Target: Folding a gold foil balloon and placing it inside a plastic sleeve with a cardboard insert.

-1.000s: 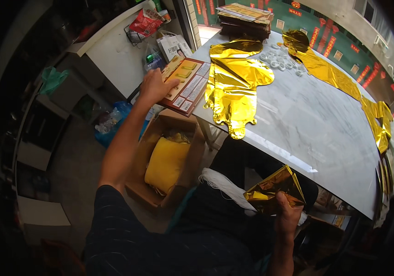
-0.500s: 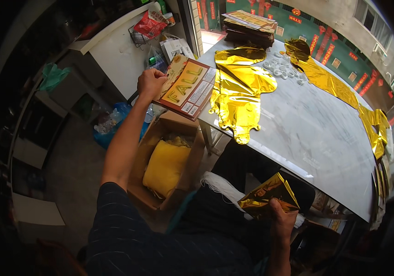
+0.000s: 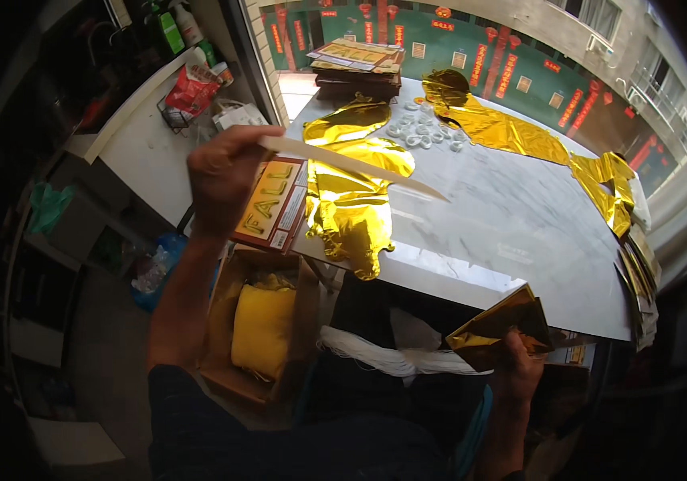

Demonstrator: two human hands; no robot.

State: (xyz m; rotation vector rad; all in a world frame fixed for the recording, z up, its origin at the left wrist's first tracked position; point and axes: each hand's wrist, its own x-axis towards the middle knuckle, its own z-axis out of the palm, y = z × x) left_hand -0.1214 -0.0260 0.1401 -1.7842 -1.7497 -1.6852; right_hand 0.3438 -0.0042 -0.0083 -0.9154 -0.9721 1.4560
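Note:
My left hand (image 3: pixel 227 172) is raised over the table's left end, fingers pinched on a thin cream card (image 3: pixel 351 166) seen almost edge-on. Under that hand, a printed brown-and-yellow card sleeve (image 3: pixel 271 204) lies at the table's left corner. Low on the right, my right hand (image 3: pixel 517 365) grips a folded gold foil balloon (image 3: pixel 492 325) below the table's front edge. A flat gold foil balloon (image 3: pixel 351 216) is spread beside the printed sleeve, and the cream card partly covers it. Further gold foil (image 3: pixel 512 132) stretches along the far edge.
Small clear rings (image 3: pixel 424 132) are scattered on the marble-look table (image 3: pixel 488 216). A stack of printed sleeves (image 3: pixel 357 68) stands at its back left. An open carton (image 3: pixel 295 321) with a yellow bundle sits below. White string (image 3: pixel 367 353) lies across my lap.
My left hand has risen, now with a cream card seen edge-on; a printed sleeve shows on the table corner beneath. My right hand still grips the folded foil. The view has turned rightward.

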